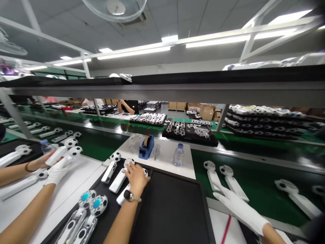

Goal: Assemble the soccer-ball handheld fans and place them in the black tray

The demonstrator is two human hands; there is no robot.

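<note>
My left hand (137, 178), bare with a watch, reaches over the black tray (175, 206). Its fingers are apart at the ball-patterned head of a white handheld fan (118, 181), its thumb out to the right. Another fan (124, 195) is partly under this hand, and one (109, 171) lies left of it. Nearer in the tray are two fans with blue centres (96, 203). At the right, my right hand (238, 206) wears a white glove, fingers stretched out beside the handle of a fan (214, 179) on the green belt (195, 161); whether they touch is unclear. Another fan (236, 188) lies alongside.
A co-worker's hands (57, 166) hold a fan at the left. Beyond the tray stand a blue tape dispenser (146, 147) and a water bottle (178, 156). A shelf (162, 93) crosses above the belt. Stacked trays of fans (261, 123) stand at the back right.
</note>
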